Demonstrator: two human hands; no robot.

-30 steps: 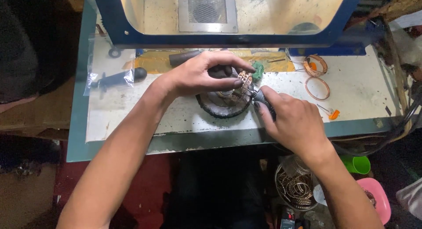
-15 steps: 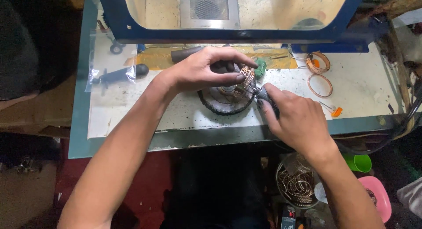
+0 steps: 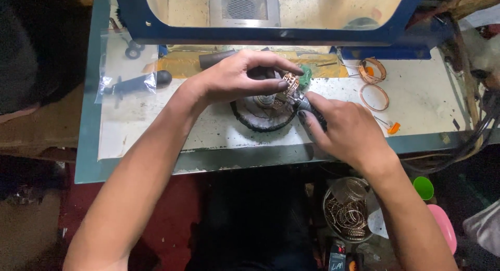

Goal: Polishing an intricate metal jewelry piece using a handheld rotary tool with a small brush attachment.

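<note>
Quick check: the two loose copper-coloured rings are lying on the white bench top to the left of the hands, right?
Not quite. The head view shows the two loose copper-coloured rings on the white bench top to the right of the hands, beyond the right hand, not the left.

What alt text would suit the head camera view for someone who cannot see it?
A person's left hand pinches a gold bangle over a round black pad while the right hand works it with a dark handheld tool. Two copper-coloured rings lie on the workbench.

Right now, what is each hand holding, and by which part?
The left hand pinches a gold-coloured bangle at its rim between fingertips. The right hand grips a dark handheld tool by its body.
</note>
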